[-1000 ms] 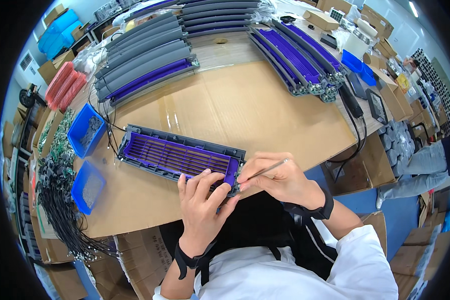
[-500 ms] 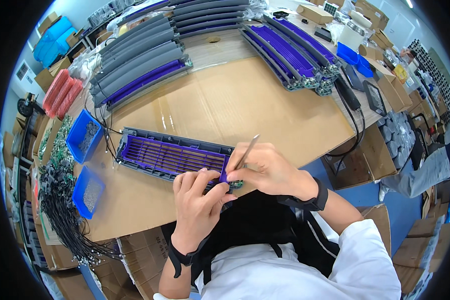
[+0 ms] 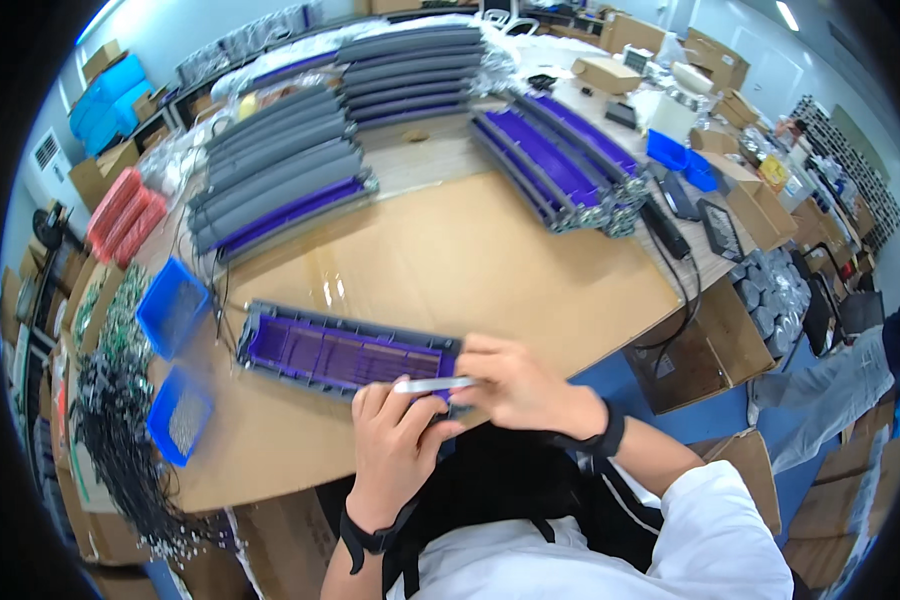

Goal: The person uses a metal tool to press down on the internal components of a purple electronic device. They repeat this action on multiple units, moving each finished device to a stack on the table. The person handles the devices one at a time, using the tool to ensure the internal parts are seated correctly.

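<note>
A long grey housing with a purple slatted insert [image 3: 345, 352] lies on the cardboard in front of me, tilted down to the right. My left hand [image 3: 395, 430] grips its near edge by the right end, fingers curled over the rim. At that same end, my right hand [image 3: 520, 385] pinches a slim silver tool, probably tweezers [image 3: 435, 384], which lies almost level above the housing and points left over my left fingertips. Both hands hide the housing's right end and whatever the fingers touch there.
Two blue bins of small parts [image 3: 180, 415] stand left, beside a bundle of black cables [image 3: 120, 430] and green circuit boards. Grey housings [image 3: 280, 165] are stacked at the back left; more purple-lined ones [image 3: 560, 165] lie back right. A black cord [image 3: 692, 285] hangs off the right edge.
The silver tool has swung from steeply upright to nearly level, pointing left. My right hand has turned and shifted slightly. The whole view has tilted; my left hand stays at the housing.
</note>
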### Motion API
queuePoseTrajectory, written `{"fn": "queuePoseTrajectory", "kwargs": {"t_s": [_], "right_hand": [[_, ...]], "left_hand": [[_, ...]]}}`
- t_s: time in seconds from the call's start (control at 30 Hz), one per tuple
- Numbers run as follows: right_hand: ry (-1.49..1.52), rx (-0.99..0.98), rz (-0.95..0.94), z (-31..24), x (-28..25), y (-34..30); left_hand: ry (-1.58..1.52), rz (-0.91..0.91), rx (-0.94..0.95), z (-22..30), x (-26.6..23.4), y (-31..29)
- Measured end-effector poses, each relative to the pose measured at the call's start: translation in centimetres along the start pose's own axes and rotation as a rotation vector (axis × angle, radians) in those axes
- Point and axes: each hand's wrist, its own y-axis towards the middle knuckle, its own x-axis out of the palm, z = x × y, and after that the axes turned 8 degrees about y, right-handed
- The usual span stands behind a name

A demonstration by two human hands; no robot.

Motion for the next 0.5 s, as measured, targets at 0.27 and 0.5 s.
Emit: {"fn": "queuePoseTrajectory", "kwargs": {"t_s": [0.27, 0.5], "right_hand": [[-0.456, 0.120, -0.166, -2.3, 1.7, 3.2], [-0.528, 0.053, -0.280, -2.7, 0.5, 4.4]], "left_hand": [[0.029, -0.053, -0.047, 0.3, -0.7, -1.1], [0.021, 0.045, -0.092, 1.7, -2.2, -2.3]]}}
